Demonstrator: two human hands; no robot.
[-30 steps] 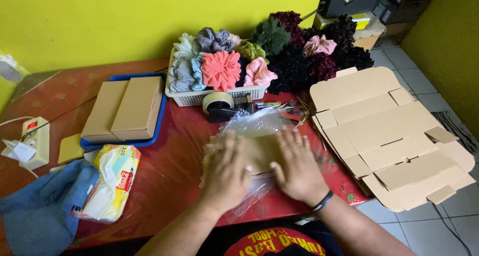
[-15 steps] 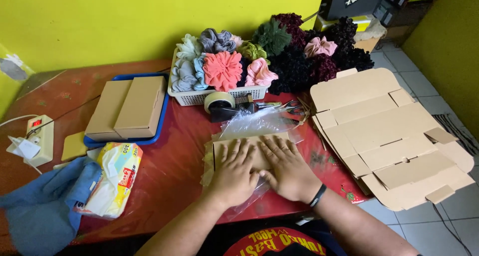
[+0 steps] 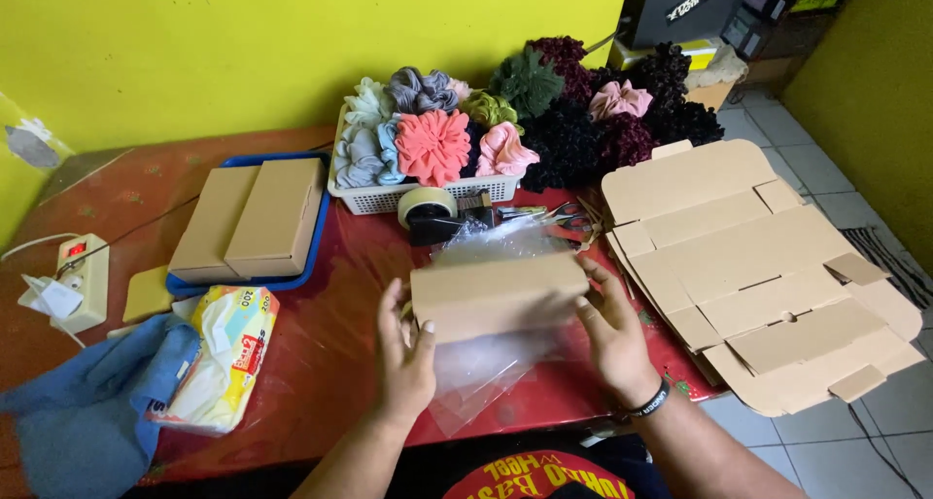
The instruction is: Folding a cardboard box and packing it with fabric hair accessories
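Head view: we are holding the cardboard box (image 3: 499, 295) raised over the clear plastic bag (image 3: 491, 363), its long axis running left to right between our 2 hands, left hand (image 3: 406, 355) and right hand (image 3: 612, 329) gripping opposite ends with fingers curled.

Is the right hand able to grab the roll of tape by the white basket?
Probably yes: the roll of clear tape lies just beyond the brown cardboard box, nothing covering it, but the right hand is holding that box.
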